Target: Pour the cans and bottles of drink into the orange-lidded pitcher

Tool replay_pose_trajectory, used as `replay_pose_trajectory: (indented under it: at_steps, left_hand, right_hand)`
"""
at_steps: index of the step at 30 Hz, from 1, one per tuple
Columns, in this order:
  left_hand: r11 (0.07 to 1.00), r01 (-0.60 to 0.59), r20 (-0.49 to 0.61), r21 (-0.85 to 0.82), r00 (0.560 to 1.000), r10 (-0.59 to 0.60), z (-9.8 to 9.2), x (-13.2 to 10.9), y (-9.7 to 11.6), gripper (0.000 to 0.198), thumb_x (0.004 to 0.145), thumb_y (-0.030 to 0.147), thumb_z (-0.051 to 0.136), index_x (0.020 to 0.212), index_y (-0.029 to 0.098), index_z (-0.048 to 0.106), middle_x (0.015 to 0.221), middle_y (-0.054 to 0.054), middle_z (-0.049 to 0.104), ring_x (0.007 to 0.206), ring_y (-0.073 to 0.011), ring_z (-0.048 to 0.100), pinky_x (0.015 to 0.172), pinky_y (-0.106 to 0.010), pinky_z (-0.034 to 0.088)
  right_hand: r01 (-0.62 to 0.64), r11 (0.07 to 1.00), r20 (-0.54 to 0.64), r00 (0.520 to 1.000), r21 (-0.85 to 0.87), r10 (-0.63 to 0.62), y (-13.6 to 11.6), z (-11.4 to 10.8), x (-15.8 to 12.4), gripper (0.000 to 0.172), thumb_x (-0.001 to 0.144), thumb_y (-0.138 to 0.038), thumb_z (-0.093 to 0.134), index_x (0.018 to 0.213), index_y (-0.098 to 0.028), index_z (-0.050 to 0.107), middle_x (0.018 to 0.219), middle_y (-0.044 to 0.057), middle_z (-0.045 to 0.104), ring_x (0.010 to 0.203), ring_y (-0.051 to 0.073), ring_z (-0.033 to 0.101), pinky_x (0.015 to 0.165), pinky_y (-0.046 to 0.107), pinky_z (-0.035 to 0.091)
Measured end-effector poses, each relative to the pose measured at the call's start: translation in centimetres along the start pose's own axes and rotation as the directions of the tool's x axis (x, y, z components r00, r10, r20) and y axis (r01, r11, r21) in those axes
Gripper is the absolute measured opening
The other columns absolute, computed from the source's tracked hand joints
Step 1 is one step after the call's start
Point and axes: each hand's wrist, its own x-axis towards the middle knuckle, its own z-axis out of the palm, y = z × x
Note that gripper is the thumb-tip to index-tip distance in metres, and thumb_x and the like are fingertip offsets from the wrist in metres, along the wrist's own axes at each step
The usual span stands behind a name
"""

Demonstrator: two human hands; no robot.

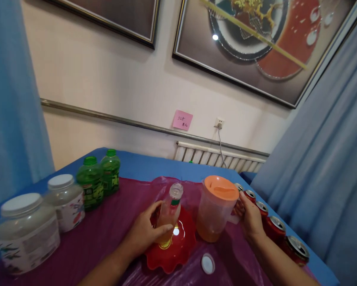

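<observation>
We are placing everything by one red dish (182, 244), which is lying on one purple sheet (107, 230) over one blue table (154, 165). Our left hand (144, 230) is grasping one clear bottle (168, 216) above the dish, the thumb pressing in front and the fingers curling behind. The bottle is showing an open mouth and holding amber liquid; whether its base is touching the dish, we are not able to tell. Our right hand (251, 216) is gripping the handle (233, 219) of one jug (212, 216), just right of the dish; the jug is wearing one orange lid (221, 188) and holding a shallow amber layer. One white cap (208, 264) is lying near the dish, to its near right. Left of the dish, two green bottles (90, 186) and two jars (26, 234) are standing. Right of the dish, beyond the jug, five cans (296, 249) are forming a row. Beyond the dish, one note (182, 120) and one socket (219, 122) are showing above one radiator (202, 154).
</observation>
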Motion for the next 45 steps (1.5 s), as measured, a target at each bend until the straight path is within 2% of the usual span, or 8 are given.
replay_pose_trajectory:
  at_steps: [12, 15, 18, 22, 26, 31, 39, 45]
  left_hand:
    - [0.994, -0.024, -0.023, 0.109, 0.999, 0.027, -0.1, 0.5, -0.5, 0.074, 0.064, 0.047, 0.080, 0.129, 0.020, 0.059, 0.127, -0.012, 0.071, 0.114, -0.0332, 0.067, 0.101, -0.048, 0.053]
    - [0.992, -0.020, -0.022, 0.124, 1.000, 0.023, -0.1, 0.6, -0.3, 0.074, 0.064, 0.048, 0.079, 0.129, 0.019, 0.059, 0.129, -0.013, 0.070, 0.116, -0.0339, 0.067, 0.101, -0.049, 0.053]
    - [0.992, -0.018, -0.017, 0.128, 1.000, 0.021, -0.1, 0.4, 0.2, 0.071, 0.065, 0.047, 0.078, 0.128, 0.021, 0.060, 0.128, -0.012, 0.071, 0.116, -0.0348, 0.067, 0.101, -0.050, 0.053]
    - [0.992, -0.011, 0.007, 0.123, 1.000, 0.010, -0.1, 0.1, 0.7, 0.070, 0.065, 0.046, 0.078, 0.129, 0.023, 0.060, 0.128, -0.011, 0.071, 0.117, -0.0354, 0.066, 0.100, -0.051, 0.054]
    - [0.990, -0.011, -0.003, 0.142, 1.000, 0.012, -0.1, 0.1, 0.6, 0.072, 0.065, 0.047, 0.079, 0.129, 0.021, 0.060, 0.128, -0.012, 0.071, 0.116, -0.0356, 0.067, 0.100, -0.050, 0.054]
    - [0.988, 0.002, -0.031, 0.156, 1.000, 0.003, -0.2, 0.2, 0.2, 0.072, 0.063, 0.048, 0.079, 0.128, 0.022, 0.061, 0.126, -0.012, 0.072, 0.114, -0.0364, 0.068, 0.100, -0.054, 0.053]
    - [0.990, -0.006, -0.013, 0.141, 1.000, 0.008, -0.1, 0.1, 0.1, 0.071, 0.062, 0.045, 0.080, 0.127, 0.022, 0.062, 0.125, -0.010, 0.072, 0.113, -0.0349, 0.068, 0.099, -0.050, 0.055]
    - [0.988, -0.027, -0.010, 0.152, 1.000, 0.029, -0.1, -0.2, -0.1, 0.071, 0.063, 0.043, 0.079, 0.128, 0.022, 0.062, 0.128, -0.011, 0.071, 0.117, -0.0354, 0.067, 0.102, -0.049, 0.054]
  right_hand:
    - [0.005, 0.986, -0.012, 1.000, -0.166, -0.007, 0.1, -3.6, -3.2, 0.047, 0.081, -0.066, 0.064, 0.088, -0.020, 0.070, 0.080, 0.003, 0.071, 0.073, 0.020, 0.062, 0.065, 0.030, 0.050]
    - [-0.015, 0.965, -0.142, 0.990, -0.262, -0.023, 1.2, -5.6, -5.1, 0.053, 0.082, -0.067, 0.060, 0.109, -0.022, 0.069, 0.112, 0.006, 0.072, 0.098, 0.025, 0.066, 0.078, 0.033, 0.054]
    - [-0.082, 0.915, -0.247, 0.969, -0.395, -0.019, 2.6, -6.9, -7.6, 0.053, 0.076, -0.066, 0.067, 0.102, -0.020, 0.071, 0.102, 0.006, 0.074, 0.093, 0.025, 0.067, 0.076, 0.032, 0.054]
    - [0.002, 0.841, 0.146, 0.985, -0.541, 0.092, 3.6, -6.1, -10.5, 0.034, 0.081, -0.052, 0.068, 0.092, -0.020, 0.074, 0.090, 0.007, 0.075, 0.085, 0.025, 0.070, 0.077, 0.032, 0.056]
    - [0.359, 0.668, 0.533, 0.843, -0.652, 0.066, 3.6, -4.1, -11.7, 0.033, 0.079, -0.030, 0.072, 0.112, -0.027, 0.075, 0.115, 0.010, 0.075, 0.107, 0.030, 0.068, 0.096, 0.043, 0.052]
    - [0.534, 0.504, 0.647, 0.759, -0.678, 0.066, 4.2, -2.6, -11.7, 0.046, 0.072, -0.018, 0.072, 0.117, -0.026, 0.073, 0.117, 0.011, 0.074, 0.106, 0.032, 0.068, 0.095, 0.045, 0.053]
    - [0.602, 0.476, 0.690, 0.724, -0.641, 0.013, 5.0, -2.4, -11.8, 0.048, 0.083, -0.021, 0.066, 0.130, -0.032, 0.065, 0.111, 0.008, 0.071, 0.094, 0.024, 0.071, 0.083, 0.032, 0.057]
    - [0.712, 0.544, 0.810, 0.579, -0.444, -0.097, 2.6, 0.3, -11.4, 0.038, 0.092, -0.022, 0.058, 0.128, -0.033, 0.061, 0.101, 0.005, 0.069, 0.085, 0.019, 0.070, 0.075, 0.027, 0.058]
